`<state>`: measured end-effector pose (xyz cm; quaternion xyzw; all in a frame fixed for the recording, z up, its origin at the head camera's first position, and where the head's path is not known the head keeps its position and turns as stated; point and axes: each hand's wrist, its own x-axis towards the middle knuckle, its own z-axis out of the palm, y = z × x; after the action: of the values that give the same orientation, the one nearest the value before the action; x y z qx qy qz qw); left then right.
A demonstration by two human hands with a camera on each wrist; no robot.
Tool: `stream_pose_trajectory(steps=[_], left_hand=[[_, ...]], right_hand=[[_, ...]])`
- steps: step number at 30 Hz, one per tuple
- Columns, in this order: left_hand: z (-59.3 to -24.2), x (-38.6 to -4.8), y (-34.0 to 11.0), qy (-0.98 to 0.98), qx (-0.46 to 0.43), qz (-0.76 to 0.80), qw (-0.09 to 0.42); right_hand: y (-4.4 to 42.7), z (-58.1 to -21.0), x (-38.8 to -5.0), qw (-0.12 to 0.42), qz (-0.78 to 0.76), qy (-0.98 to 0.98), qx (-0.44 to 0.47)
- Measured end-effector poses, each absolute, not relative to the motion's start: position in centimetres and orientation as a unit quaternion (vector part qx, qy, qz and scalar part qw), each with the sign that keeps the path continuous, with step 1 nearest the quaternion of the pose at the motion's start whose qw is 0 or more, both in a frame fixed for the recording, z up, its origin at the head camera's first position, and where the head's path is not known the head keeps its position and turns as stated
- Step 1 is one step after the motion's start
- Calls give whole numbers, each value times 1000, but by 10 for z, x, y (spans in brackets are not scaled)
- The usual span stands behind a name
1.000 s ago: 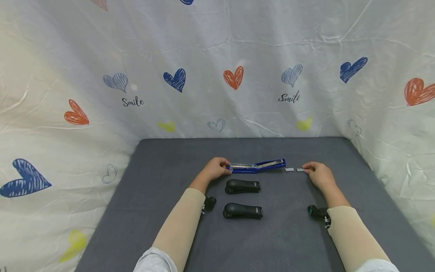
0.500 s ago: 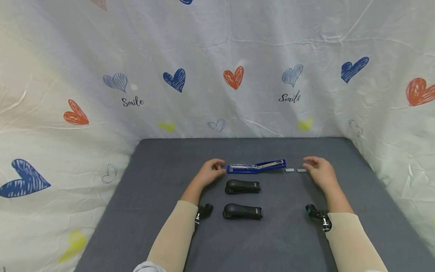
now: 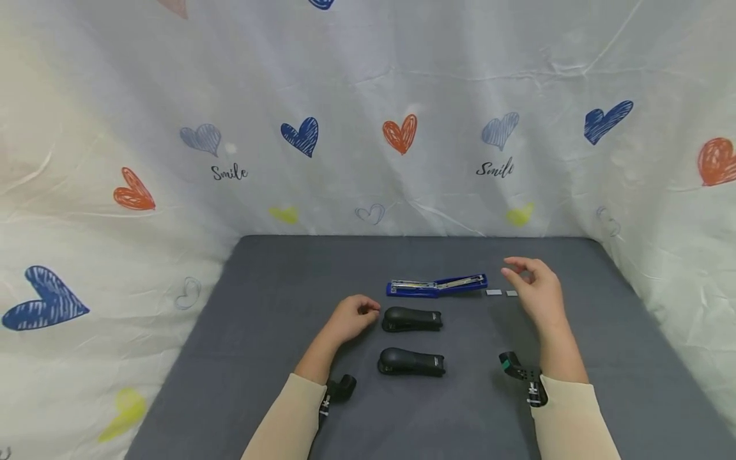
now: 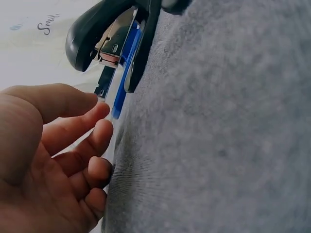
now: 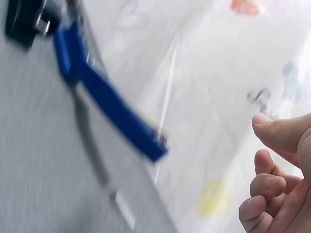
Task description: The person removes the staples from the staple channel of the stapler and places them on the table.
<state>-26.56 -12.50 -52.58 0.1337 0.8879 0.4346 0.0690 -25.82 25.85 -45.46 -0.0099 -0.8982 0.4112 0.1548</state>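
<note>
A blue stapler [image 3: 412, 291] lies spread open on the table, its metal parts facing up. Two black staplers, the farther one [image 3: 412, 319] and the nearer one [image 3: 411, 361], lie in front of it. My left hand [image 3: 349, 317] is just left of the farther black stapler, fingers loosely bent and holding nothing; in the left wrist view that stapler [image 4: 138, 53] is beyond the fingertips. My right hand [image 3: 537, 291] is raised near two small staple strips, the left one [image 3: 493, 292] and the right one [image 3: 511, 293], with nothing between thumb and fingers.
A dark grey cloth covers the table [image 3: 299, 268]. Behind it hangs a white curtain [image 3: 345, 185] printed with hearts and "Smile". A wrist camera [image 3: 343, 388] sits on the left forearm, another [image 3: 520, 374] on the right.
My left hand has let go of the blue stapler's left end and come nearer to me. My right hand has left the right staple strip and risen. The staplers stay put.
</note>
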Motion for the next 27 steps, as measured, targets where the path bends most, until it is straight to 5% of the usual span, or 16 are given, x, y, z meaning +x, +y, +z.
stream_pose_trajectory(steps=[11, 23, 27], left_hand=[[-526, -259, -112, 901, 222, 366, 69], [-530, -252, -108, 933, 195, 301, 35], [-533, -250, -107, 936, 196, 292, 24]], right_hand=[[188, -437, -251, 151, 434, -879, 128], [98, -448, -245, -49, 266, -926, 262], [78, -464, -237, -62, 213, -940, 259]])
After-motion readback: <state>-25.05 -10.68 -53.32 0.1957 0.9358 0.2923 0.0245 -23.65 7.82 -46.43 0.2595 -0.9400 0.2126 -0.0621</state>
